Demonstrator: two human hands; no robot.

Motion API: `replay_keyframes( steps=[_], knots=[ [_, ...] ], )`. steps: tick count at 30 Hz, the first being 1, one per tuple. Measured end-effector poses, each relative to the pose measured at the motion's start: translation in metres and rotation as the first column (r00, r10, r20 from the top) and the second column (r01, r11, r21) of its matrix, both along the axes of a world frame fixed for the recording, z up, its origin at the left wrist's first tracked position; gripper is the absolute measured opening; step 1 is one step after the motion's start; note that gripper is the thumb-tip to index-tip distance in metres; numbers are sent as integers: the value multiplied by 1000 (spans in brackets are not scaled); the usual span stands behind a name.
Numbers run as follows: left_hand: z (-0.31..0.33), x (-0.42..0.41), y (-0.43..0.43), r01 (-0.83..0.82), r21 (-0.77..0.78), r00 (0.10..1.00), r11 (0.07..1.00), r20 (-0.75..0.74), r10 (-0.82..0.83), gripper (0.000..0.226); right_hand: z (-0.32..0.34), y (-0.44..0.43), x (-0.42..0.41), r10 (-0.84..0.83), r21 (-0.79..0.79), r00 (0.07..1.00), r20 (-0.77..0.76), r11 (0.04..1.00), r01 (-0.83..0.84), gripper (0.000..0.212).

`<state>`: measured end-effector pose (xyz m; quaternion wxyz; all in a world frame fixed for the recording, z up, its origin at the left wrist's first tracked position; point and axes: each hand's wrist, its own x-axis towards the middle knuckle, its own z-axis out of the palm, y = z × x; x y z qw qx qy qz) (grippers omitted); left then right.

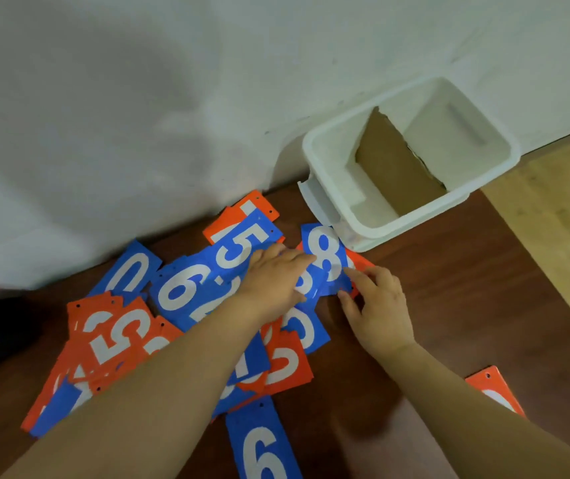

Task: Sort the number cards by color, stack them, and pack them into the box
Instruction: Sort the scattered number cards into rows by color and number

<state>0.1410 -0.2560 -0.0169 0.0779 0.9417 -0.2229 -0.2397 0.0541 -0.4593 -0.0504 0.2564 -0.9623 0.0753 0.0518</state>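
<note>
Table [449, 305]: dark red-brown wood, far edge against white. Heap of number cards [180, 292] sprawls left of centre, blue and orange mixed, overlapping, mostly face up. Blue 0 card [128, 267] sits at the far-left fringe. Orange 5 card [114, 337] tops the near-left clump. Blue 6 card [263, 444] is nearest me, poking out from the heap and running off the bottom of view. One orange card [494, 388] lies alone on the right, well apart from the heap. White box [325, 160] stands far right, upright, open-topped. Blue 8 card [325, 250] is just beside it, lying on another orange one.
</note>
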Motion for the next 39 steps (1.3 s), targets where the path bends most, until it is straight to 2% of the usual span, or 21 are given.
replay_keyframes(
  steps=[2,6,10,13,15,17,21,24,26,29,32,34,36,39],
  knots=[
    [-1,9,0,33,17,999,999,4,-34,79,-4,6,6,28,28,1000,-5,999,-27,46],
    [-2,16,-2,54,-8,998,999,28,-53,71,-14,8,7,83,-66,997,3,994,-83,40],
    [4,19,-4,-22,-145,994,989,100,37,37,-15,2,-4,137,-126,990,-40,982,-141,44],
    [16,19,-5,-101,-297,982,950,124,144,24,-10,-3,-6,131,-85,991,-38,987,-133,43],
    [26,18,-5,-231,-439,959,868,47,279,20,-7,-5,-7,119,-51,992,-38,991,-121,41],
    [34,15,-5,-337,-516,924,787,-19,383,18,-5,-5,-7,102,-15,994,-42,995,-102,39],
    [42,7,-6,-548,-608,798,574,-177,576,20,10,-2,-8,-20,102,999,-50,994,25,36],
    [50,1,-6,-650,-631,705,423,-293,646,30,23,2,-4,-101,188,994,-32,977,105,29],
    [55,-6,-4,-697,-628,652,346,-355,670,35,25,4,1,-86,195,996,-32,977,90,30],
    [58,-18,7,-739,-606,591,295,-374,715,36,24,11,12,-4,138,998,-68,990,14,39],
    [53,-30,28,-784,-559,512,270,-335,791,34,24,20,27,175,6,981,-85,985,-175,48],
    [49,-41,43,-817,-533,450,221,-348,822,35,23,25,37,264,-75,954,-141,958,-276,58],
    [49,-53,57,-841,-516,396,163,-382,835,37,22,26,42,271,-96,945,-182,952,-292,64],
    [52,-72,72,-868,-481,338,125,-386,858,38,22,24,43,211,-157,959,-188,958,-241,62]
  ],
)
